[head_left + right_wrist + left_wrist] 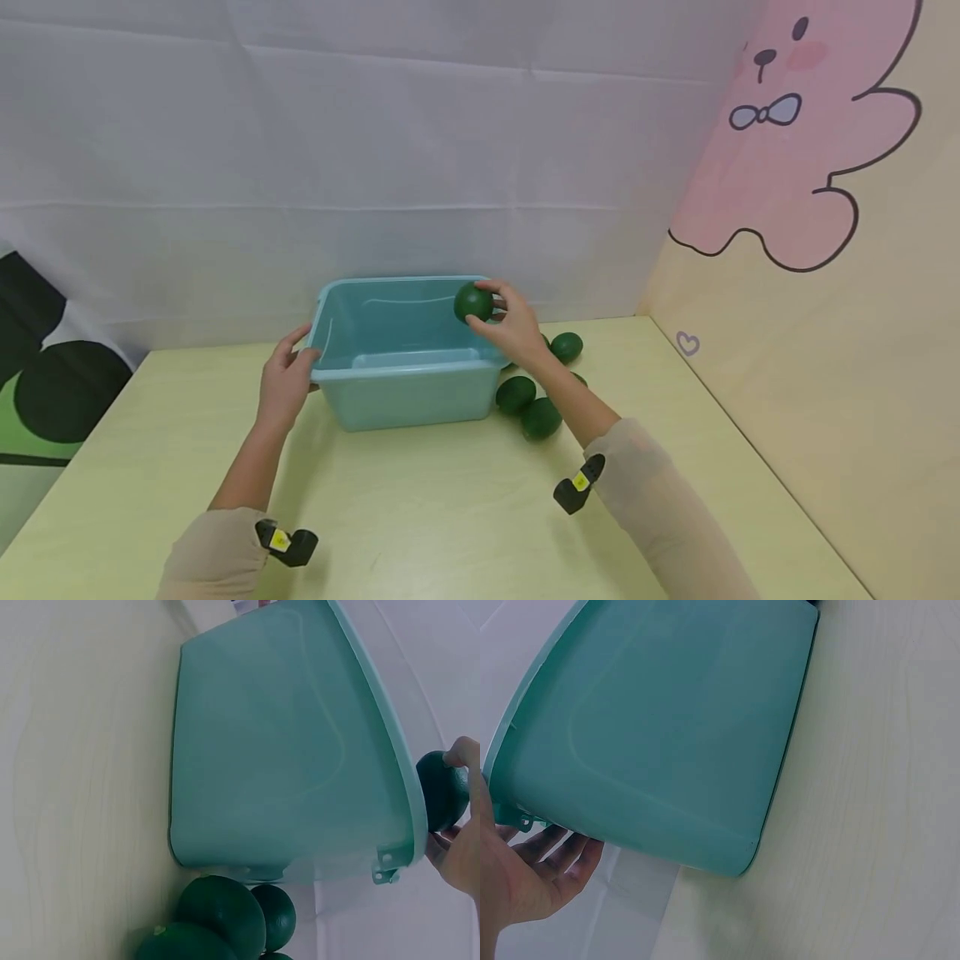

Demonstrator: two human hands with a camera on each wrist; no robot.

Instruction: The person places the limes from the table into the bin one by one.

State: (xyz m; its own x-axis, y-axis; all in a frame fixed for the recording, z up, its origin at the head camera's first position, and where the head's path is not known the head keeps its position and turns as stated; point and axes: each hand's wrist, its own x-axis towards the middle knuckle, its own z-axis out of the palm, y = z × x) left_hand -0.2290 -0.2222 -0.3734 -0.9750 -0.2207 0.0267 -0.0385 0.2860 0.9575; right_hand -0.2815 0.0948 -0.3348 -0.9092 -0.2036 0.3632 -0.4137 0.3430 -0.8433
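Head view: looks into basin (416, 400) (wrist views: outside only).

Bin (412, 402) open from above, green fruits (516, 396) blocking right, cloth (420, 150) behind

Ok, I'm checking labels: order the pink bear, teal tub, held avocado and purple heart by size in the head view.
Largest to smallest:
Pink bear
Teal tub
Held avocado
Purple heart

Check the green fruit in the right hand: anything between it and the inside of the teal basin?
Nothing visible. The right hand holds the green fruit at the right end of the teal basin, and no object shows between them. The other green fruits lie outside.
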